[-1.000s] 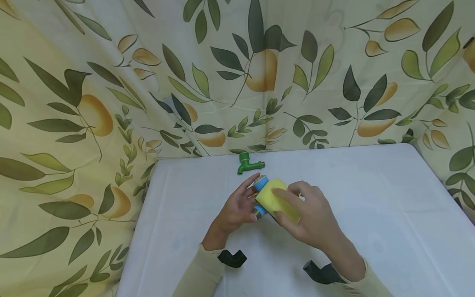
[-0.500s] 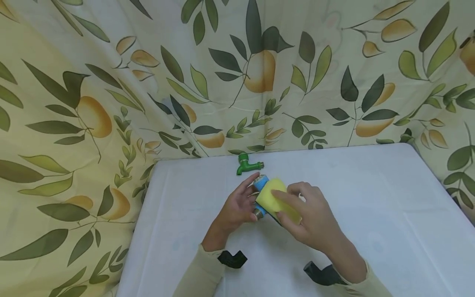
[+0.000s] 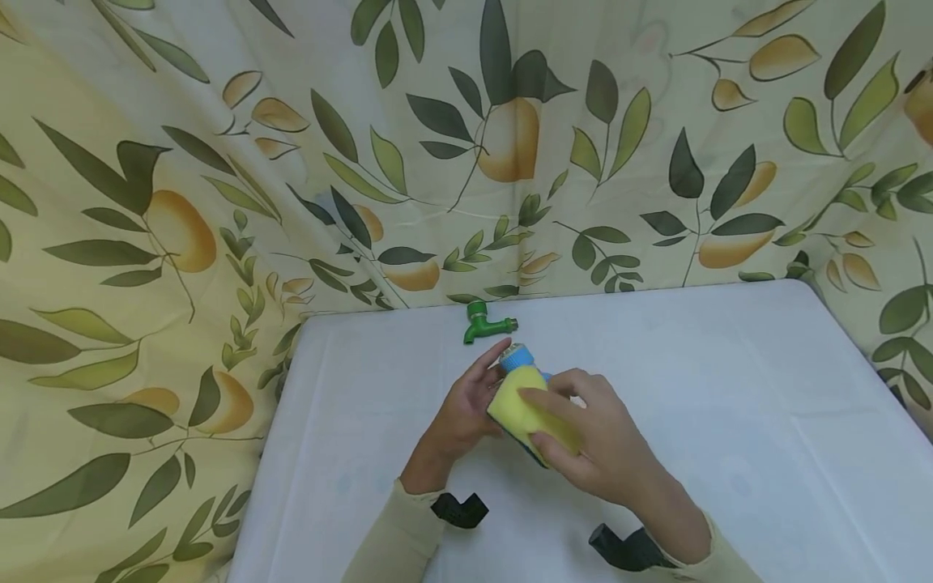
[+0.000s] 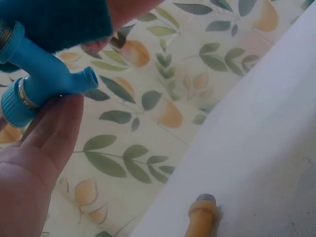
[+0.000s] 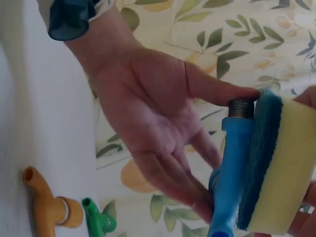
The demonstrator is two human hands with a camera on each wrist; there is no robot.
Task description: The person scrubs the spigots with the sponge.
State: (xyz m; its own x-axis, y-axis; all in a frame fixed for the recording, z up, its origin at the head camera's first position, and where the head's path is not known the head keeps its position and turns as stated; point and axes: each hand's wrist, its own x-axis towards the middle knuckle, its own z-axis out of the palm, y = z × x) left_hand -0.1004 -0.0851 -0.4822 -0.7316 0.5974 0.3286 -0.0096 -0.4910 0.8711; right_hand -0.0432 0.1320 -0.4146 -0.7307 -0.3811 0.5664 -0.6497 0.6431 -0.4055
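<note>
My left hand [image 3: 466, 409] holds a blue plastic tap [image 3: 518, 355] above the white table [image 3: 729, 389], pinched end to end between thumb and fingertips [image 5: 197, 197]. The tap's body [image 5: 233, 158] ends in a metal thread under the thumb, and its spout [image 4: 81, 81] points sideways. My right hand [image 3: 586, 441] grips a yellow sponge [image 3: 526, 413] and presses its blue scouring side [image 5: 259, 158] against the tap. In the head view the sponge hides most of the tap.
A green tap [image 3: 484, 322] lies at the table's far edge by the leaf-patterned curtain [image 3: 219, 202]. An orange tap [image 4: 202, 217] lies on the table below the hands, unseen in the head view. Black wrist mounts [image 3: 455, 510] sit on both sleeves.
The sponge has slid down and left along the blue tap, toward me, and now covers the lower end that showed before. The left hand has stayed in place.
</note>
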